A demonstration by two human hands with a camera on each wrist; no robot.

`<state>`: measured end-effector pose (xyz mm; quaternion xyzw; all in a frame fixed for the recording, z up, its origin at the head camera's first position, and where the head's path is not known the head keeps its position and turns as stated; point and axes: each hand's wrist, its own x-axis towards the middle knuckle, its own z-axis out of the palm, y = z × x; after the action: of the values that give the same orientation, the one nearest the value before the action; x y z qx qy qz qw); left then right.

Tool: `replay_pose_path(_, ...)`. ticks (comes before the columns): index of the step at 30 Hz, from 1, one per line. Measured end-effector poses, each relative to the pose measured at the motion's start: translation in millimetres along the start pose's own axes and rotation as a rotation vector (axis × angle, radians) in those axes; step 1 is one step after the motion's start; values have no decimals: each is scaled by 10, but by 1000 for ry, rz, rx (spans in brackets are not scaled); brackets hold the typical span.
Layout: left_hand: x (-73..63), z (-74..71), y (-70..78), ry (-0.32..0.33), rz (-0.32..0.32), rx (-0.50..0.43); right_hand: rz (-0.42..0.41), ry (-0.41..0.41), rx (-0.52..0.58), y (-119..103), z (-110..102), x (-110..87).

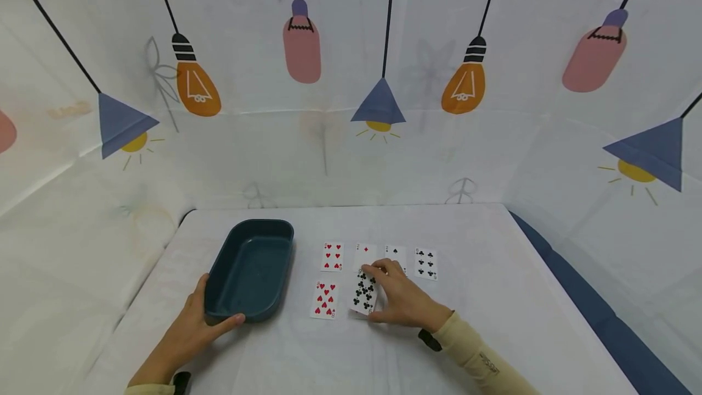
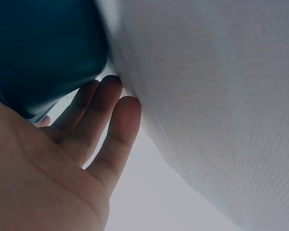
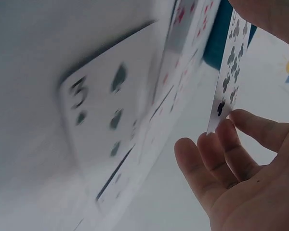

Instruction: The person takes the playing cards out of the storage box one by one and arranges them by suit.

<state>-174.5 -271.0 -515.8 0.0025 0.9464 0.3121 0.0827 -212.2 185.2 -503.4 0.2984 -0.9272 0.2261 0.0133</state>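
My left hand (image 1: pixel 194 322) lies around the near left corner of a dark teal tray (image 1: pixel 249 316), thumb along the near wall and fingers at the left side. In the left wrist view its fingers (image 2: pixel 125 120) are fairly straight, by the tray's lower edge. My right hand (image 1: pixel 403 297) pinches a clubs playing card (image 1: pixel 363 294) between thumb and fingers, tilted up in the right wrist view. A white card edge shows beneath it. Behind the hand are a diamond card (image 1: pixel 365 251) and a three of spades (image 3: pixel 111 96), partly hidden in the head view.
A six of hearts (image 1: pixel 332 256) stands at the left of the back row, a six of clubs (image 1: pixel 426 264) at its right. Another heart card (image 1: pixel 325 300) lies nearer, between tray and right hand. A white cloth (image 1: pixel 466 230) covers the table; a printed curtain (image 1: pixel 340 157) hangs behind.
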Motion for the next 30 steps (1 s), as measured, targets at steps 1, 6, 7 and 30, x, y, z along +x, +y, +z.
replay_pose_path(1,0,1,1,-2,-2,0,6,6,4,28,-10,-25)
replay_pose_path(6,-3,0,12,-7,-1,-12,43,22,11,169,-44,-154)
replay_pose_path(7,-3,0,13,-8,-3,-14,50,24,16,193,-52,-177)
replay_pose_path(30,-23,-16,36,7,32,-34,148,-4,55,601,-361,-519)
